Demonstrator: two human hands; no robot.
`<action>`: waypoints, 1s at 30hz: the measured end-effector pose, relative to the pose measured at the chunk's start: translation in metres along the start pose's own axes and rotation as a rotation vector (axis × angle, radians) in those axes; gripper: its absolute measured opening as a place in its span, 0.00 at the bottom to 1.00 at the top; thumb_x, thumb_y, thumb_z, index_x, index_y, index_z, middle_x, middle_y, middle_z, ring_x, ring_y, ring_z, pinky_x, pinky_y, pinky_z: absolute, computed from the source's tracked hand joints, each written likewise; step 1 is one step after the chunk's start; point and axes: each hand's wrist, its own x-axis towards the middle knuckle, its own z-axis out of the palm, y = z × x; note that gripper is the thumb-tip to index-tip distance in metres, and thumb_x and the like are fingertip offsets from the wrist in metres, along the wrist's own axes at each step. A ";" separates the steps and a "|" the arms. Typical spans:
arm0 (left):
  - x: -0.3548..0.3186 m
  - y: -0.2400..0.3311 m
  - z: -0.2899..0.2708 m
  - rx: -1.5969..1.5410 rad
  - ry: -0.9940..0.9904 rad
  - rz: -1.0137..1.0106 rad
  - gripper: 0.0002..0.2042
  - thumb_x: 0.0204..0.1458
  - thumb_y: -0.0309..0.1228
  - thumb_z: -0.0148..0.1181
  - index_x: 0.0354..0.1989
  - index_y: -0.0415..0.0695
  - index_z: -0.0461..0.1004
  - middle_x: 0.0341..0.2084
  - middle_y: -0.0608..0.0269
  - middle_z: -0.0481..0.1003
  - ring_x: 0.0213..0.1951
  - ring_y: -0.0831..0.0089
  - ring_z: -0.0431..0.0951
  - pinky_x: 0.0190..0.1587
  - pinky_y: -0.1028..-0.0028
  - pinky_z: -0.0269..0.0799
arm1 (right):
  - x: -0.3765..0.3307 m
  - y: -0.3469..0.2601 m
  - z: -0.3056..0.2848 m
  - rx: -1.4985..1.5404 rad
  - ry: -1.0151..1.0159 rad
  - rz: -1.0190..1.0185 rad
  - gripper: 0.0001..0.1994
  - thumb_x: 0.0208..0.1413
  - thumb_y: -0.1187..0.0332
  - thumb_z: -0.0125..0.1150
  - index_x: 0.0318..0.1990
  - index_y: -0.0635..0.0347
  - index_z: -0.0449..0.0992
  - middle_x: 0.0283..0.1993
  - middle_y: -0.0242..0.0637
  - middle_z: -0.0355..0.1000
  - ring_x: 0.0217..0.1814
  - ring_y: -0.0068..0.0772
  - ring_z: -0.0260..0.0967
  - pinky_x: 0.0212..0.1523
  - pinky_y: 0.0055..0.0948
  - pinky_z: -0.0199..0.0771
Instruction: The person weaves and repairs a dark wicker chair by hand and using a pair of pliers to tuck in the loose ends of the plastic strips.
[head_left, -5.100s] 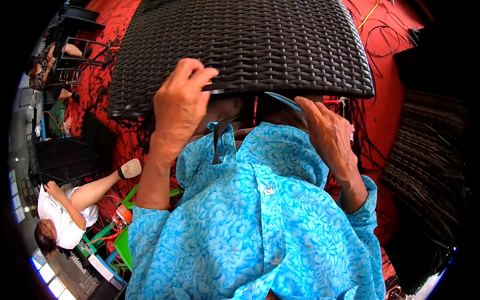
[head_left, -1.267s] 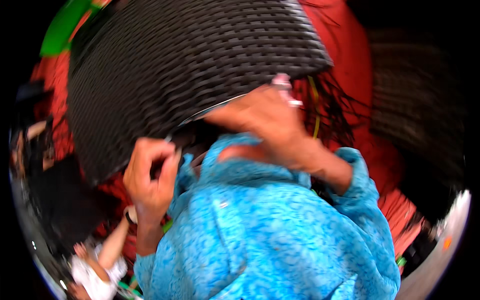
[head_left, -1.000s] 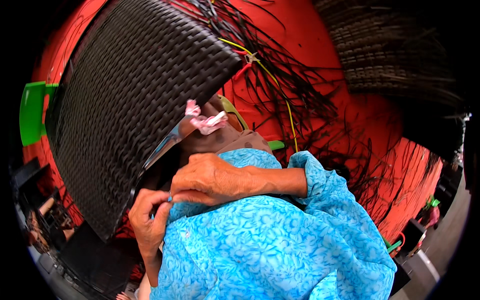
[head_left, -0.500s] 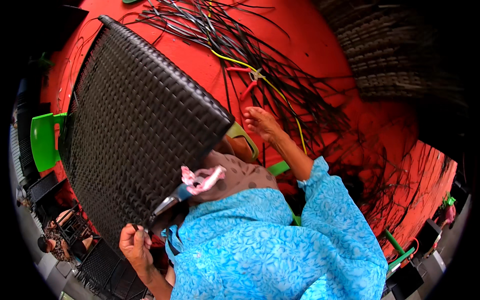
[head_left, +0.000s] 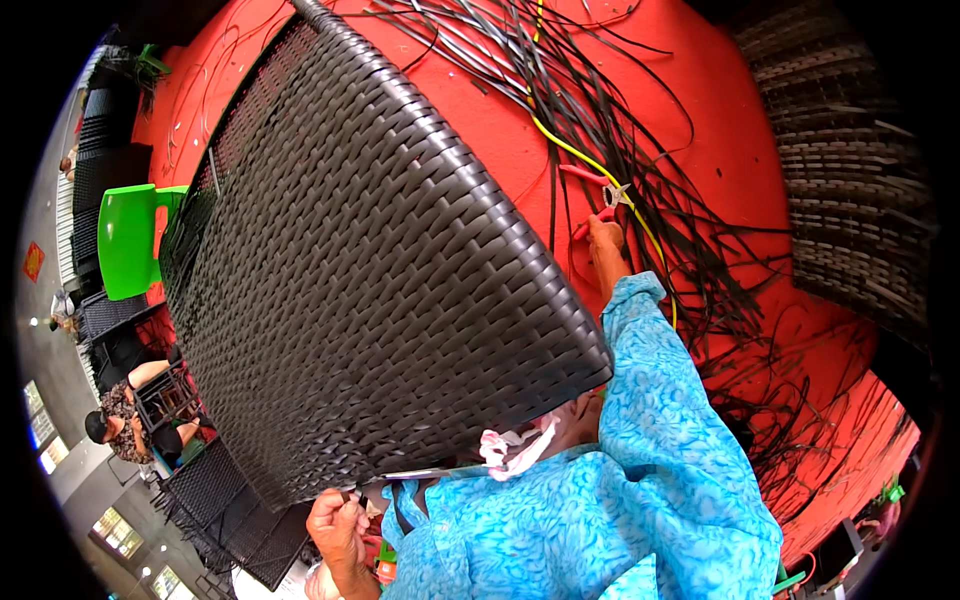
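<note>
A large dark-brown woven furniture panel [head_left: 390, 270] leans across my lap. By its lower edge, my left hand [head_left: 338, 530] is pinched closed on a short dark weaving strip [head_left: 354, 494], most of which is hidden. My right hand [head_left: 606, 250] is stretched out past the panel's right corner to the floor. Its fingers lie over one red handle of the pliers [head_left: 614, 196], whose metal jaws rest among the strips. At my lap lies a metal-bladed tool, its handle end wrapped in pink-and-white cloth [head_left: 520, 450]; the panel partly covers it.
Loose dark strips [head_left: 690, 235] and one yellow strip [head_left: 570, 150] spread over the red floor [head_left: 500, 120]. Another woven piece [head_left: 850, 170] stands at the right. A green plastic chair [head_left: 127, 242] is at the left, with a seated person [head_left: 125, 420] beyond.
My right hand has reached forward onto the pliers' handle. The view has shifted, so the panel appears farther right and larger. My left hand stays pinched by the panel's lower edge.
</note>
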 end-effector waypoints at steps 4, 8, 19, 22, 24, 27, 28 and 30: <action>0.009 0.003 0.001 -0.063 -0.031 0.023 0.04 0.47 0.21 0.60 0.27 0.37 0.70 0.20 0.65 0.66 0.15 0.81 0.67 0.15 0.84 0.59 | -0.025 -0.002 -0.032 0.740 -0.334 -0.083 0.09 0.46 0.66 0.60 0.26 0.63 0.73 0.22 0.42 0.72 0.25 0.38 0.71 0.25 0.34 0.71; 0.017 0.007 0.000 -0.067 -0.100 -0.003 0.04 0.47 0.21 0.61 0.26 0.37 0.70 0.20 0.65 0.66 0.15 0.82 0.65 0.16 0.84 0.59 | -0.076 -0.034 -0.108 0.999 -0.703 0.180 0.05 0.51 0.71 0.57 0.30 0.59 0.68 0.21 0.32 0.68 0.19 0.22 0.64 0.20 0.21 0.65; 0.022 0.022 0.018 -0.036 -0.342 0.356 0.11 0.52 0.34 0.58 0.29 0.37 0.71 0.24 0.63 0.67 0.20 0.81 0.67 0.20 0.83 0.58 | -0.234 -0.096 -0.324 0.917 -0.716 -0.889 0.12 0.55 0.74 0.51 0.47 0.61 0.70 0.37 0.33 0.66 0.35 0.22 0.61 0.38 0.21 0.62; 0.015 0.045 0.033 -0.034 -0.428 0.512 0.07 0.50 0.30 0.60 0.28 0.37 0.75 0.29 0.59 0.71 0.27 0.77 0.70 0.27 0.82 0.64 | -0.276 -0.125 -0.363 1.125 -0.963 -1.074 0.16 0.52 0.69 0.52 0.48 0.65 0.70 0.60 0.50 0.58 0.62 0.41 0.57 0.54 0.38 0.62; 0.011 0.062 0.045 0.025 -0.462 0.684 0.03 0.46 0.26 0.61 0.27 0.40 0.76 0.36 0.55 0.72 0.36 0.72 0.70 0.39 0.76 0.65 | -0.307 -0.138 -0.374 1.113 -1.023 -1.026 0.23 0.50 0.63 0.57 0.52 0.65 0.67 0.63 0.53 0.54 0.64 0.45 0.54 0.59 0.44 0.59; 0.009 0.080 0.065 0.016 -0.451 0.899 0.04 0.44 0.23 0.62 0.29 0.44 0.77 0.49 0.50 0.68 0.49 0.64 0.69 0.47 0.71 0.63 | -0.352 -0.144 -0.351 1.044 -1.440 -0.905 0.30 0.50 0.58 0.56 0.58 0.67 0.59 0.68 0.49 0.42 0.70 0.50 0.43 0.64 0.48 0.52; 0.006 0.082 0.072 -0.025 -0.483 0.898 0.05 0.44 0.23 0.62 0.31 0.44 0.77 0.51 0.50 0.67 0.54 0.62 0.67 0.51 0.69 0.61 | -0.367 -0.141 -0.337 1.073 -1.576 -0.785 0.30 0.50 0.59 0.56 0.57 0.66 0.60 0.68 0.49 0.42 0.70 0.50 0.40 0.65 0.50 0.49; 0.002 0.081 0.085 -0.024 -0.570 0.891 0.06 0.44 0.22 0.62 0.32 0.41 0.76 0.50 0.50 0.68 0.51 0.63 0.70 0.50 0.69 0.65 | -0.392 -0.139 -0.314 1.004 -1.687 -0.753 0.30 0.50 0.57 0.55 0.57 0.65 0.59 0.68 0.50 0.42 0.71 0.50 0.39 0.66 0.52 0.43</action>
